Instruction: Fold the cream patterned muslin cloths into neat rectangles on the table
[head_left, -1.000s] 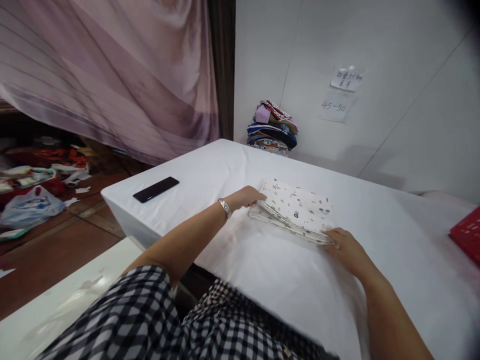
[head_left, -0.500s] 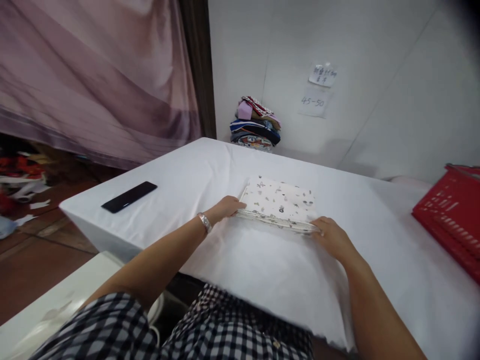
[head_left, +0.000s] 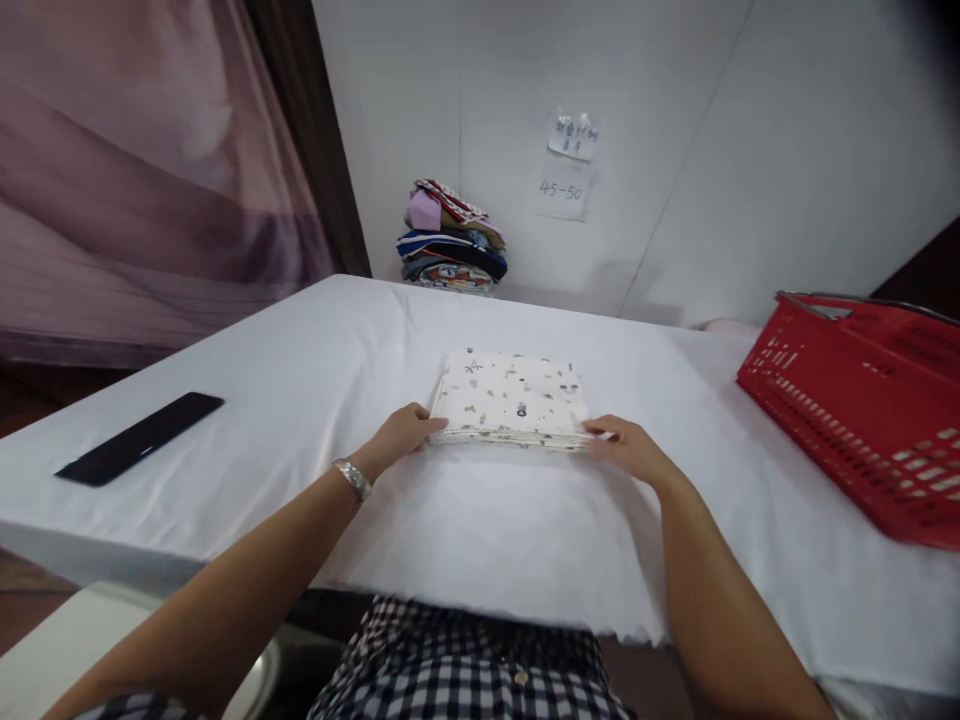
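A folded white cloth with small dark prints (head_left: 514, 398) lies flat in the middle of the white-covered table (head_left: 315, 370). My left hand (head_left: 401, 436), a watch on its wrist, grips the cloth's near left corner. My right hand (head_left: 628, 449) grips the near right corner. Both hands rest on the table surface with the fingers closed on the cloth's front edge.
A red plastic basket (head_left: 862, 400) stands at the right on the table. A black phone (head_left: 139, 451) lies near the left edge. A stack of folded coloured clothes (head_left: 450, 240) sits at the back against the white wall, below two paper notes (head_left: 566, 165).
The view has swung right, bringing the red basket into sight. The raised near edge of the folded cloth has been pressed flat, and both hands stay on its near corners.
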